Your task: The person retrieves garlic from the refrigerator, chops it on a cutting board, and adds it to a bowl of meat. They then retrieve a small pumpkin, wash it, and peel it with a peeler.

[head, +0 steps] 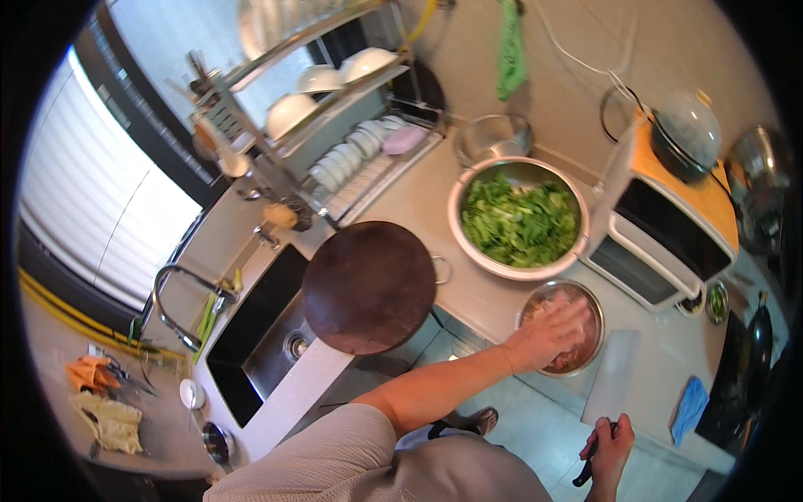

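My left hand (558, 336) is over a metal bowl (597, 314) of pinkish food that looks like raw meat (568, 361). Its fingers are stretched out and blurred, with nothing visible gripped in them. Whether the fingertips touch the meat is hidden. My right hand (611, 448), at the lower right, grips the black handle of a cleaver (615, 376). The broad blade extends over the counter beside the bowl. Beyond the meat bowl stands a larger basin (457, 213) full of chopped green leaves (517, 223).
A round dark chopping board (370, 288) with a ring handle overhangs the sink corner (251, 376). A dish rack (376, 182) stands behind. At right are a white toaster oven (659, 251), a blue cloth (689, 408) and a dark stove (731, 389). A faucet (164, 295) rises at left.
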`<state>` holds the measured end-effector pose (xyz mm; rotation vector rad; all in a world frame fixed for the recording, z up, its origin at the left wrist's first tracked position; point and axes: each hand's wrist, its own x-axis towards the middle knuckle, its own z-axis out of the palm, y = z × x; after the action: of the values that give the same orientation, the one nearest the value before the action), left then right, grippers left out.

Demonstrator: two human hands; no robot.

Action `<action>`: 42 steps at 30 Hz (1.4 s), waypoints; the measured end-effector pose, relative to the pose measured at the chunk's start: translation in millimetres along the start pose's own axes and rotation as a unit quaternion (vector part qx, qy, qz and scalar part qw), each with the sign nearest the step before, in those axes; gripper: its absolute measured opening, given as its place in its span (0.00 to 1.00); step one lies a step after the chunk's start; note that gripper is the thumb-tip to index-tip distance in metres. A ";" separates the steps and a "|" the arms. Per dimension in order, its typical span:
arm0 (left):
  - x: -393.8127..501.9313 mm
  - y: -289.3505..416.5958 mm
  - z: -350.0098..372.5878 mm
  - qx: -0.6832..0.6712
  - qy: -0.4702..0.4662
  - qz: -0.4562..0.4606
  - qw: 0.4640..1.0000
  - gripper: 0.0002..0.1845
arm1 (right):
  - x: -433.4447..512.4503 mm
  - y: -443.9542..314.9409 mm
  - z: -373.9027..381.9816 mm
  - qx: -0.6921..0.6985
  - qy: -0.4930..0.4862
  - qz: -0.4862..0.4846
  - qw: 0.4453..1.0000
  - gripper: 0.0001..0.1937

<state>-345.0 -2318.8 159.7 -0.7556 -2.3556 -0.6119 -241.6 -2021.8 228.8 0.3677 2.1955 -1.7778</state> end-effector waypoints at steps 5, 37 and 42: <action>-71.1 -0.4 -77.2 -0.237 -0.120 -0.378 0.887 0.13 | 15.5 -16.8 33.8 -0.107 -0.006 -0.090 0.990 0.08; -460.1 -73.5 -400.5 -0.553 0.565 -0.435 0.431 0.51 | 32.8 -51.7 492.4 -0.445 -0.262 -0.584 0.626 0.21; -498.1 -113.7 -380.4 -0.330 0.487 -0.650 0.481 0.29 | 48.2 -53.3 492.5 -0.451 -0.280 -0.601 0.597 0.19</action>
<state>62.7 -2802.6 85.4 1.1860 -1.0235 -1.9120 -274.4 -2513.9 162.6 -1.9666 2.4373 -0.4712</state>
